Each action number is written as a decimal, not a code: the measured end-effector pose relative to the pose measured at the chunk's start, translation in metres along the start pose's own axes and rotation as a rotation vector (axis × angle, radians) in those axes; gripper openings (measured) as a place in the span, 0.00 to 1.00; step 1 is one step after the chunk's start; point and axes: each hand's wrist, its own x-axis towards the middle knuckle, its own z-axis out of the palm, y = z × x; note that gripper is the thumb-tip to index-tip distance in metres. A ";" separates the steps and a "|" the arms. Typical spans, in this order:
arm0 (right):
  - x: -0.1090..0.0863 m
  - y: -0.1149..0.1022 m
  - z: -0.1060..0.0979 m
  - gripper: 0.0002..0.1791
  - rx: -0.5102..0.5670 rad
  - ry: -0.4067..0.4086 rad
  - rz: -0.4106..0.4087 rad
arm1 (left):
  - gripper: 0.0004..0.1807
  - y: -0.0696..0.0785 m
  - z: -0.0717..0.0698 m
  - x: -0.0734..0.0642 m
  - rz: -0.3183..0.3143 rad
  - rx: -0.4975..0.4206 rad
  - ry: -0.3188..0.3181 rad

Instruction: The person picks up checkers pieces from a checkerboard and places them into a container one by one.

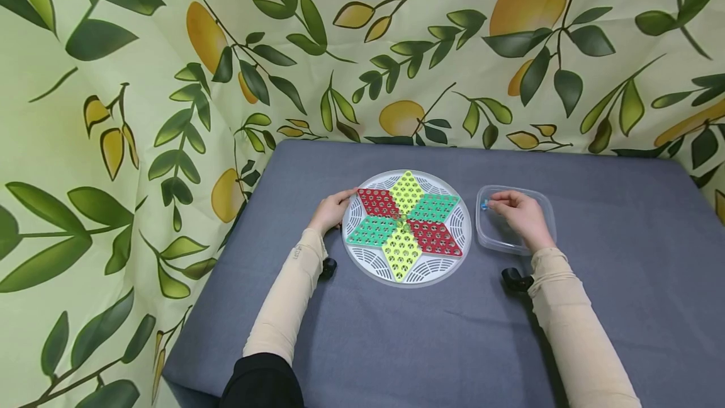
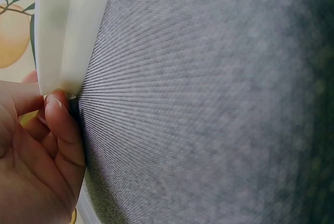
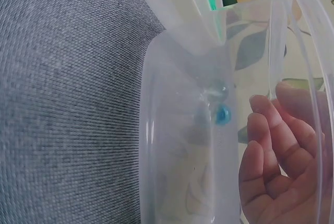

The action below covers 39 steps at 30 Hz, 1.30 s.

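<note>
A round Chinese checkers board (image 1: 370,263) lies on the table, its star in yellow, red and green. My left hand (image 1: 330,211) pinches its left rim, and the left wrist view shows fingertips at the white edge (image 2: 75,31). To the board's right stands a clear plastic container (image 1: 501,245). Over it, my right hand (image 1: 522,214) has bent fingers, and no object shows between them in the right wrist view. A blue marble (image 3: 223,114) and a clear marble (image 3: 217,91) lie in the container, below the fingertips. Small clear marbles (image 1: 404,225) seem to sit at the star's centre.
A grey-blue cloth (image 1: 419,345) covers the table. Behind and to the left hangs a curtain (image 1: 317,80) printed with leaves and fruit. Dark devices (image 1: 515,280) are strapped beneath both wrists.
</note>
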 end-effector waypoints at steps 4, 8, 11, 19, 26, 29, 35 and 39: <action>-0.001 -0.002 -0.002 0.21 0.000 0.003 -0.009 | 0.20 0.001 0.000 0.001 0.004 0.006 0.002; -0.002 -0.003 -0.003 0.22 0.012 0.007 -0.008 | 0.20 0.001 0.000 0.002 0.006 0.009 0.002; -0.003 -0.003 -0.004 0.22 0.011 0.007 -0.006 | 0.20 0.001 0.000 0.002 0.007 0.002 0.001; -0.004 -0.004 -0.007 0.23 0.002 0.001 -0.003 | 0.20 -0.001 0.000 0.002 0.012 0.020 0.007; -0.005 -0.004 -0.006 0.25 -0.001 -0.004 0.005 | 0.20 -0.001 0.001 0.002 0.013 0.015 0.004; -0.005 -0.004 -0.006 0.25 -0.006 -0.005 0.004 | 0.20 0.000 0.001 0.003 0.012 0.024 0.005; 0.001 0.002 -0.005 0.26 0.043 0.001 -0.026 | 0.20 0.000 0.000 0.002 0.022 0.040 0.006; 0.007 0.011 -0.004 0.25 0.117 -0.001 -0.052 | 0.20 0.000 0.000 0.002 0.025 0.043 0.009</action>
